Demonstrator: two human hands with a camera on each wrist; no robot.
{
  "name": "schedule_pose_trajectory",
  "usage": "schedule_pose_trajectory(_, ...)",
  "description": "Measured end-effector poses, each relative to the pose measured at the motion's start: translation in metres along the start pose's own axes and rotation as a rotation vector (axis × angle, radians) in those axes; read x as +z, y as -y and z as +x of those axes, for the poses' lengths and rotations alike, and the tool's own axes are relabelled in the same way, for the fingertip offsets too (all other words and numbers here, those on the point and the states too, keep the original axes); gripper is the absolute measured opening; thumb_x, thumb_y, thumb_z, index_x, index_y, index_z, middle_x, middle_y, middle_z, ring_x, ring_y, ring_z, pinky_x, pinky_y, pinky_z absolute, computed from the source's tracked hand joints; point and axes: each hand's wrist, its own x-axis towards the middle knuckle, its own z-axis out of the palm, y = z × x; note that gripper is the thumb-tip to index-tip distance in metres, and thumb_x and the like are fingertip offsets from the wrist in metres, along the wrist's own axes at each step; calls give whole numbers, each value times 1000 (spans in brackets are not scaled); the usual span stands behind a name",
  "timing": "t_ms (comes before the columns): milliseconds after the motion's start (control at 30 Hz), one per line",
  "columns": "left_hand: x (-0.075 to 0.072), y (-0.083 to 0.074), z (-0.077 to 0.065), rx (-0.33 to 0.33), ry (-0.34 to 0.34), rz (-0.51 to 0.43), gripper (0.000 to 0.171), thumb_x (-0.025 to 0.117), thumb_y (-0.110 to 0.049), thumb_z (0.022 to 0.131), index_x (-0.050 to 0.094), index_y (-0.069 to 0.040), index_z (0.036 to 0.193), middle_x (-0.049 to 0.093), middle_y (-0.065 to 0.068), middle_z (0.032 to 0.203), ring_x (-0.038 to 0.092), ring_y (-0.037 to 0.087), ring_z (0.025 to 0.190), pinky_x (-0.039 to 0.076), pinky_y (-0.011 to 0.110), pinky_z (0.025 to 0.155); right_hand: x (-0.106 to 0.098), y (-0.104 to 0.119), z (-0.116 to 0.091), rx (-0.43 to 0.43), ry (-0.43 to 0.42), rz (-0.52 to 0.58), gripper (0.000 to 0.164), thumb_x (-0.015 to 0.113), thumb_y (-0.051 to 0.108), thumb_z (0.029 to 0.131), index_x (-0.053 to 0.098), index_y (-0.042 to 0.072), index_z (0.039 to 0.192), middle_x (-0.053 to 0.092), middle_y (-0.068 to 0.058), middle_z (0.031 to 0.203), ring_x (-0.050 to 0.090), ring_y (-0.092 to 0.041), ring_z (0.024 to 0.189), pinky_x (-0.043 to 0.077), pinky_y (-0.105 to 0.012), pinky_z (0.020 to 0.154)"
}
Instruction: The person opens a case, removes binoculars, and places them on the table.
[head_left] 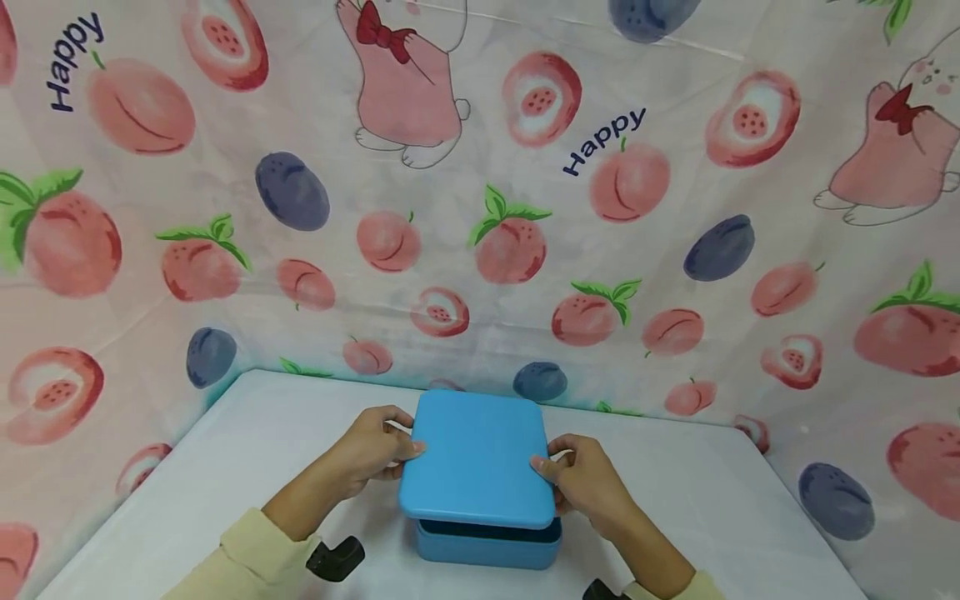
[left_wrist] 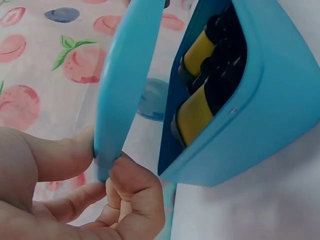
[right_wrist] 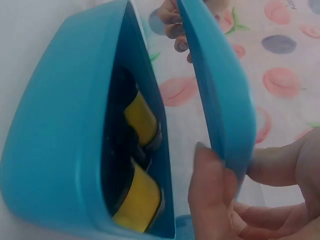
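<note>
A blue lid [head_left: 478,458] hangs tilted just above a blue rectangular box [head_left: 487,546]. My left hand [head_left: 378,446] pinches the lid's left edge, thumb on top and fingers beneath. On the opposite edge my right hand [head_left: 585,479] pinches it the same way. Both wrist views show a gap between lid and box. Inside the box lie black objects with yellow bands [left_wrist: 196,117], also visible as a yellow cylinder part [right_wrist: 140,200] in the right wrist view. Their exact kind is hard to tell in the shadow.
The box stands on a white table [head_left: 247,442]. Behind and beside it hangs a cloth [head_left: 450,200] printed with peaches, blue fruit and rabbits. A black wrist-worn piece [head_left: 335,559] sits at the left sleeve, another [head_left: 600,590] at the right.
</note>
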Motion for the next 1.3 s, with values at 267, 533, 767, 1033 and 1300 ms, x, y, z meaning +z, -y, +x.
schedule_pose_trajectory(267,-14,-3,-6,7,-4,29,41,73,-6,95,57,5,131,63,16,102,63,22,81,57,32,66,3,8,0,-2,20,30,28,71,11,98,65,-4,121,63,-13,81,64,-20,62,62,-35,57)
schedule_pose_trajectory(533,-30,-3,-9,-16,-29,41,42,74,-5,94,59,5,132,60,17,107,65,22,84,58,31,68,9,17,-1,-3,56,73,42,74,9,96,64,-8,133,66,-13,84,66,-18,62,63,-34,60)
schedule_pose_trajectory(767,-44,-4,-15,-15,-27,43,47,74,-8,95,56,6,137,62,19,114,66,20,83,59,32,70,17,27,1,-32,82,97,40,73,7,96,65,-8,131,70,-13,84,69,-17,64,64,-33,63)
schedule_pose_trajectory(1033,-59,-5,-19,-20,-20,54,49,73,-9,96,55,8,139,62,19,113,67,17,83,59,32,72,27,33,2,-33,93,125,39,74,6,95,66,-10,130,75,-14,86,71,-17,67,65,-35,68)
schedule_pose_trajectory(1300,-74,-3,-22,-17,-25,72,56,73,-11,97,51,8,145,60,19,120,68,16,85,60,33,75,37,36,4,-69,145,153,43,72,6,97,61,-13,134,77,-14,87,71,-16,67,66,-37,69)
